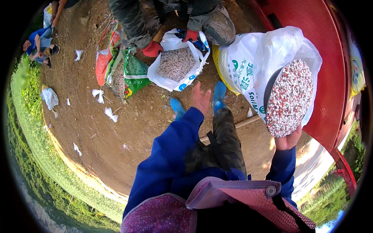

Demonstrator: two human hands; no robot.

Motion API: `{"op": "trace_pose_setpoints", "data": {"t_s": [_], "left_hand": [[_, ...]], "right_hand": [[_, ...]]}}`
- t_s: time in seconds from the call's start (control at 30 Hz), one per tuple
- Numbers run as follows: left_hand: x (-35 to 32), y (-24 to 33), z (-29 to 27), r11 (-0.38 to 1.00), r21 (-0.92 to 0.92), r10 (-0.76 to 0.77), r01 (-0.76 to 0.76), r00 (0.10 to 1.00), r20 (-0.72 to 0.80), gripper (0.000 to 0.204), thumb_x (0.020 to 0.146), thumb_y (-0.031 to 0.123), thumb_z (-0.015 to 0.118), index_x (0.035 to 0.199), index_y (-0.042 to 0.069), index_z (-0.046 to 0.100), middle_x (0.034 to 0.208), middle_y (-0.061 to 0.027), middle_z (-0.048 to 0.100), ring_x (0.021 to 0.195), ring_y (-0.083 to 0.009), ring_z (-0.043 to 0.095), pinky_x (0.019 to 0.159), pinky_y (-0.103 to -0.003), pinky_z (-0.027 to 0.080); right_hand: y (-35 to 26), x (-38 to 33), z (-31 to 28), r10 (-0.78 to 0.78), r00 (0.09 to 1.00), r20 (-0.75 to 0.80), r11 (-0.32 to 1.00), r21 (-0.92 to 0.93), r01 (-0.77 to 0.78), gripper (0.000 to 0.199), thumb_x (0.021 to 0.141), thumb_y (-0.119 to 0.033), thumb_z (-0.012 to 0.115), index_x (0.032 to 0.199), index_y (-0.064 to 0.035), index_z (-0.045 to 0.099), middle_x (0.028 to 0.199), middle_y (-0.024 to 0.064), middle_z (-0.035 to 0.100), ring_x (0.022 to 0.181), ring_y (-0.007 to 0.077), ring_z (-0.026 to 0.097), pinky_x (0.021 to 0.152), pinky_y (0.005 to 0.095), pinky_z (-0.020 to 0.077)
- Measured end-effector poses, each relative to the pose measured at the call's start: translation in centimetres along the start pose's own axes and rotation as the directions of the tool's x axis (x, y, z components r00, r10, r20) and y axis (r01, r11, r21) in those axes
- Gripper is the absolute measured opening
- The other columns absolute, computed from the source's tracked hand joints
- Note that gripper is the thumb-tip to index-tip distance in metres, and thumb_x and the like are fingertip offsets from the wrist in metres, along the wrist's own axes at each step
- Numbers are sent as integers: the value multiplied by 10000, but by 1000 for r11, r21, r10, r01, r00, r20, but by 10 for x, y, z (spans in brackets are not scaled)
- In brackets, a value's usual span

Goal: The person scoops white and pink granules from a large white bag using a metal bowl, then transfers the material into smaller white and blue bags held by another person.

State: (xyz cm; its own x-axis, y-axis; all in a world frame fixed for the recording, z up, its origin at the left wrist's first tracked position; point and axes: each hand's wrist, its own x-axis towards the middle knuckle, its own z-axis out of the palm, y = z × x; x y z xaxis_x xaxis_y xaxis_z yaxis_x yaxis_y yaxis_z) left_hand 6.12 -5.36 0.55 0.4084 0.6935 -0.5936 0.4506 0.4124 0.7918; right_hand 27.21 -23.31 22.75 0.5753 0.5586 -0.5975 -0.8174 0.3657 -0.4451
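Head view: I observe the right grip [288, 140] clasping a dark pan [270, 91] of granules [291, 97] just beyond it, probably held level against spillage; left grip [201, 99] released, white sack [154, 72] beyond.

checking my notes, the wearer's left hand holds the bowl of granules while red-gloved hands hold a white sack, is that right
Wrong hand: the head view shows the right hand holding the bowl of granules, while red-gloved hands hold a white sack.
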Motion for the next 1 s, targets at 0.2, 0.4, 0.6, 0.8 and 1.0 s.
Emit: {"op": "trace_pose_setpoints", "data": {"t_s": [0.2, 0.4, 0.6, 0.8, 1.0], "left_hand": [[57, -111, -56, 953, 270, 135, -137, 990, 27, 772, 795, 220, 655, 1392, -34, 238, 1417, -280, 262, 1306, -411, 297, 1060, -395, 319], [107, -223, -89, 869, 471, 98, -154, 985, 140, 765, 801, 214, 626, 1424, 67, 207, 1477, -175, 219, 1243, -371, 406, 966, -421, 412], [90, -184, -95, 896, 436, 41, -86, 993, 111, 334, 791, 108, 599, 1125, 101, 584, 1107, -153, 533, 1042, -339, 536, 848, -424, 473], [84, -190, -107, 894, 439, 35, -89, 991, 130, 206, 784, 98, 614, 986, 110, 653, 981, -108, 551, 883, -314, 596, 767, -414, 498], [78, -183, -112, 906, 414, 58, -90, 994, 88, 260, 778, 105, 620, 1038, 98, 622, 1112, -111, 531, 917, -337, 600, 781, -435, 497]], "right_hand": [[125, 25, 36, 143, 989, 23, 990, 10, -143, 466, 960, -274, 395, 1333, 5, 403, 1357, 166, 453, 1237, 327, 443, 1060, 491, 329], [283, 118, 7, 340, 934, -112, 932, -92, -350, 462, 945, -299, 436, 1326, -38, 423, 1327, 134, 492, 1198, 300, 484, 1023, 479, 371], [391, 234, -25, -73, 946, -316, 660, -727, -192, 564, 836, -98, 582, 1354, -185, 377, 1287, 105, 494, 1059, 317, 573, 575, 473, 590], [463, 270, -47, -260, 942, 212, -657, -753, -12, 703, 751, -23, 555, 1386, -218, 323, 1160, 153, 463, 1007, 343, 544, 739, 434, 505], [451, 247, -29, -218, 848, 482, -755, -634, 167, 739, 704, 57, 545, 1366, -216, 363, 1193, 133, 409, 1090, 358, 478, 838, 448, 455]]}}
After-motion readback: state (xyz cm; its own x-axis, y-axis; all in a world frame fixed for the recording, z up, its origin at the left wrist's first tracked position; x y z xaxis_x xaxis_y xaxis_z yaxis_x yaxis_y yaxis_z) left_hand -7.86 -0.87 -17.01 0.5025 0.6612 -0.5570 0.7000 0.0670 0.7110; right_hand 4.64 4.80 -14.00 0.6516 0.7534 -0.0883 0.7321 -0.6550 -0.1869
